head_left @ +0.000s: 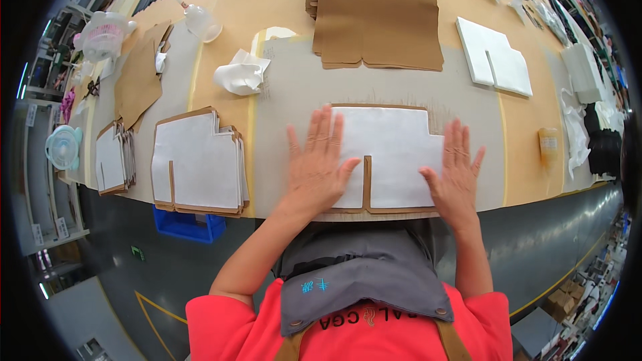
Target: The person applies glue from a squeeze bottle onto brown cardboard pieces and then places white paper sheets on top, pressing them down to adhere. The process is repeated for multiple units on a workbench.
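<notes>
In front of me a white notched sheet [394,160] lies on a slightly larger brown piece [367,184], whose edge shows along the top, the bottom and the slot. My left hand [319,160] rests flat over its left side, fingers spread. Over the right edge lies my right hand [456,170], also flat with the thumb apart. Neither hand grips anything. Further off is a stack of brown cut pieces [374,23]. To its right sits a stack of white slotted pieces [495,60].
Stacks of white-on-brown pieces [200,160] stand at the table's near left. Beyond them are a crumpled white sheet [242,73], a clear bottle [200,23] and a brown sheet [140,80]. A yellowish container [548,144] stands right. A blue crate [187,226] sits below the table edge.
</notes>
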### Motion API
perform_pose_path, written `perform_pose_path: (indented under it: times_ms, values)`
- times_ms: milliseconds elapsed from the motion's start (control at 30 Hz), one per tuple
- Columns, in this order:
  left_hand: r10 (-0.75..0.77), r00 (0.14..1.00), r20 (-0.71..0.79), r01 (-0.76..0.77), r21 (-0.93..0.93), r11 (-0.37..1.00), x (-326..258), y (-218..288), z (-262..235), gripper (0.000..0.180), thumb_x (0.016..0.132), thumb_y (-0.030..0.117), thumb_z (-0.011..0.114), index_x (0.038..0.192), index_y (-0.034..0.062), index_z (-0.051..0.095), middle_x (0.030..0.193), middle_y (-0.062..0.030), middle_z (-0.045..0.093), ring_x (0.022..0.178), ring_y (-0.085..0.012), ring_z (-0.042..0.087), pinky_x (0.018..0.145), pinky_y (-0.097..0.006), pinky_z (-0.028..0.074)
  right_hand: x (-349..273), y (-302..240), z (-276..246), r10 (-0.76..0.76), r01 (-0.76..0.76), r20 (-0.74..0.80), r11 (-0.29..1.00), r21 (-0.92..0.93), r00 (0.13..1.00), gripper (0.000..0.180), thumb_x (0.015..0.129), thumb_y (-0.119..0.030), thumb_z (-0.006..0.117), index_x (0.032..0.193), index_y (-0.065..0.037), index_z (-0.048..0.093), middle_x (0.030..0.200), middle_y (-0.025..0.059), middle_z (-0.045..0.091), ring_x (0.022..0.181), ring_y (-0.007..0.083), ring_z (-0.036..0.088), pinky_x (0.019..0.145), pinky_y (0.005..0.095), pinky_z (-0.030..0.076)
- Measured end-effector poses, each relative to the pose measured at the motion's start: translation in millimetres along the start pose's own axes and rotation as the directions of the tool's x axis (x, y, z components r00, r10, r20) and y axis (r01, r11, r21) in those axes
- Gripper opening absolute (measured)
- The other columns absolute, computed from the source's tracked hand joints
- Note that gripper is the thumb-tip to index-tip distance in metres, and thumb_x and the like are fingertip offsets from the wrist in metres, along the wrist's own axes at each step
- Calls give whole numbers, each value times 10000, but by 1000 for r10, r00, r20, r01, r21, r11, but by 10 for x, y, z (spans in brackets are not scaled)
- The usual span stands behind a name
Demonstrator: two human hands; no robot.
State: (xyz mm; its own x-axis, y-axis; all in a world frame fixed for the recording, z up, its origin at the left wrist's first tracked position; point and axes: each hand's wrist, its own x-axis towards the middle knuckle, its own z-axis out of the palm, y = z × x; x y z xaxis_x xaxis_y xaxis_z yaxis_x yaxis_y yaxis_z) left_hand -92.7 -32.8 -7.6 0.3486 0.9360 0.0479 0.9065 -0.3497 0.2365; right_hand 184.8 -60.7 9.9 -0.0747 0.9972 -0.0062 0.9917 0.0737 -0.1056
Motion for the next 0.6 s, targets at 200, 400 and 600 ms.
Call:
perform_pose_path:
  times_ms: [200,400,600]
  values:
    - [120,993,6,-120,-4,993,-23,111,190,769,1029,553,427,1618,94,241,1691,-145,175,1570,-307,137,1214,-639,1,67,-224,199,-92,98,102,994,-55,990,946,961,-735,346,1634,-96,165,1710,57,150,1575,275,123,1221,613,-29]
    - [57,992,-114,-59,-17,998,7,80,19,671,1052,450,419,1603,91,287,1684,-150,201,1568,-284,158,1204,-663,2,257,-528,-24,-221,221,-68,975,-5,973,912,965,-726,357,1626,-112,223,1694,57,212,1570,271,149,1219,624,-12]
    - [9,998,-65,-5,55,998,405,-143,397,693,1052,427,414,1607,51,242,1688,-155,183,1572,-287,142,1204,-664,6,683,-665,472,-238,239,-23,969,60,971,869,989,-705,329,1625,-121,226,1689,57,229,1567,258,162,1229,616,12]
